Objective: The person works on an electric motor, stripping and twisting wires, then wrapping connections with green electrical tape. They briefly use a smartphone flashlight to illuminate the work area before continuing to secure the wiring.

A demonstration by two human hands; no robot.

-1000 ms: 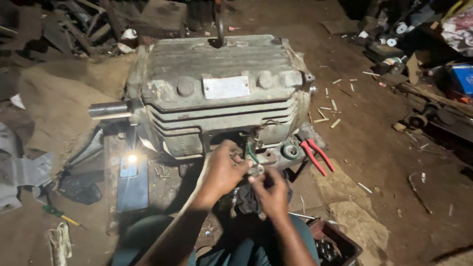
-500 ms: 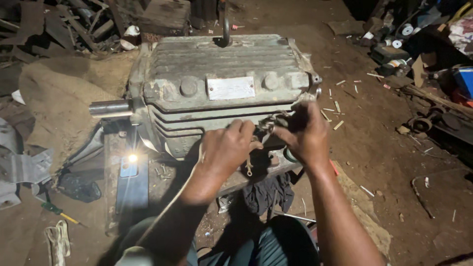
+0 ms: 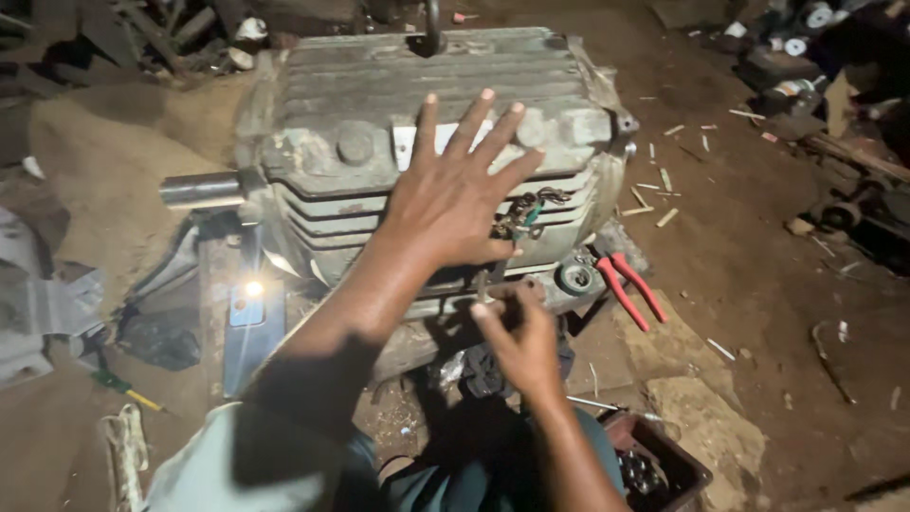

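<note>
A large grey ribbed electric motor (image 3: 332,95) lies on the dirt floor, its shaft (image 3: 199,188) pointing left. My left hand (image 3: 455,190) is spread flat, fingers apart, on the motor's side, right beside a bunch of loose wires (image 3: 531,207) coming out of the housing. My right hand (image 3: 521,346) is lower, at the motor's bottom edge. Its thumb and fingertips pinch what looks like a small metal piece (image 3: 483,283).
Red-handled pliers (image 3: 627,286) lie to the right of the motor base. A small lit lamp (image 3: 253,287) sits on a blue plate at the left, a green and yellow screwdriver (image 3: 123,389) farther left. A dark tray of small parts (image 3: 654,465) is by my right knee. Scrap fills the back corners.
My left hand has opened and spread flat on the housing. My right hand has dropped from the wires to the motor's lower edge. The camera has moved closer.
</note>
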